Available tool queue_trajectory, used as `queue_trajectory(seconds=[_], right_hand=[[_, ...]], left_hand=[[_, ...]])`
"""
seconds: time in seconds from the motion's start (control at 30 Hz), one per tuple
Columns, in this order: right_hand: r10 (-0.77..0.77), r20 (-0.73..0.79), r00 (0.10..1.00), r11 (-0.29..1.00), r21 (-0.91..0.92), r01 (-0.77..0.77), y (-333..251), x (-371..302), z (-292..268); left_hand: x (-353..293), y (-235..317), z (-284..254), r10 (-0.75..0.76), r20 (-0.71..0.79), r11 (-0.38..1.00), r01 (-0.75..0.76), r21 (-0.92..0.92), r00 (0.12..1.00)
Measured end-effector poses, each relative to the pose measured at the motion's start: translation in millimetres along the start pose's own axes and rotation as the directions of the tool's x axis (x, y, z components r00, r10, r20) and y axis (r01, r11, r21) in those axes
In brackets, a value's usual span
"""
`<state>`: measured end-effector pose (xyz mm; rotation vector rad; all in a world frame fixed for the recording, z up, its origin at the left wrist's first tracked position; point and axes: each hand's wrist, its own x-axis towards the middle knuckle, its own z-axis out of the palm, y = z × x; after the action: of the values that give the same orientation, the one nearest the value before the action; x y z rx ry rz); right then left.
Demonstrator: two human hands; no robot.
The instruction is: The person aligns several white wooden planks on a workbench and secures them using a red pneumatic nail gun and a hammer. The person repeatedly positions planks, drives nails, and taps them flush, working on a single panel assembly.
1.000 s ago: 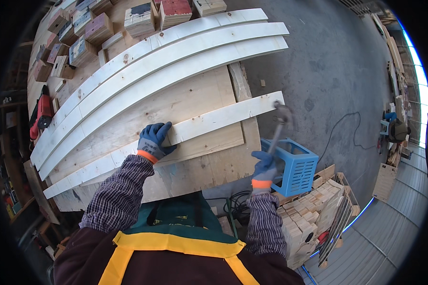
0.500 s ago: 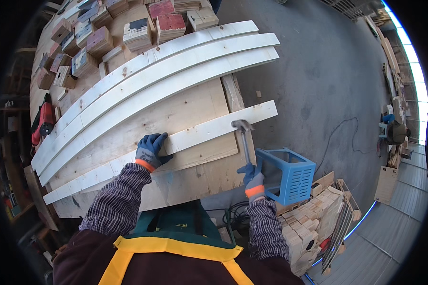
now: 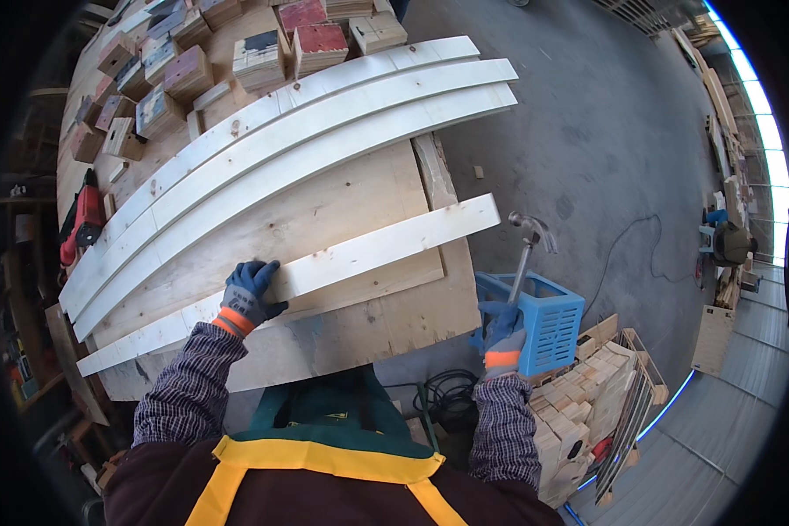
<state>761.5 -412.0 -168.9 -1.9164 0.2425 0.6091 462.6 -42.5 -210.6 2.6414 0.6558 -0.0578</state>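
My left hand (image 3: 251, 294), in a blue and grey work glove, is closed over the near pale wooden strip (image 3: 386, 242), with its thumb at the near edge. The strip lies slantwise on a plywood sheet (image 3: 346, 210), its right end jutting past the table edge. To the right of the table my right hand (image 3: 501, 330), gloved alike, grips a claw hammer (image 3: 524, 254) by its handle. The hammer head is raised, a little apart from the strip's right end. Beyond the plywood, several longer white-faced strips (image 3: 324, 145) lie side by side.
Several wooden blocks (image 3: 260, 61) with coloured tops cover the far part of the table. A red power tool (image 3: 86, 215) lies at the left. Beside my right hand stands a blue plastic stool (image 3: 552, 324); stacked wood pieces (image 3: 579, 408) and a black cable (image 3: 451, 394) are nearby.
The hammer has swung away to the right, off the strip, with my right hand. My left hand has slid left, and the strip's right end has shifted left and slightly nearer.
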Motion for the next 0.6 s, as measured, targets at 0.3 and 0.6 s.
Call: queue_trajectory(seconds=[0.3,0.6], right_hand=[[-0.14,0.225,0.964,0.99,0.012,0.14,6.7,-33.2,52.1],[0.222,0.084,0.972,0.886,0.399,-0.236,35.2,-2.5,67.3]], left_hand=[[-58.2,-66.3,16.5,-0.109,-0.049,0.994,0.109,-0.002,0.993],[-56.1,-67.6,23.2,-0.13,-0.115,0.991,0.132,0.014,0.985]])
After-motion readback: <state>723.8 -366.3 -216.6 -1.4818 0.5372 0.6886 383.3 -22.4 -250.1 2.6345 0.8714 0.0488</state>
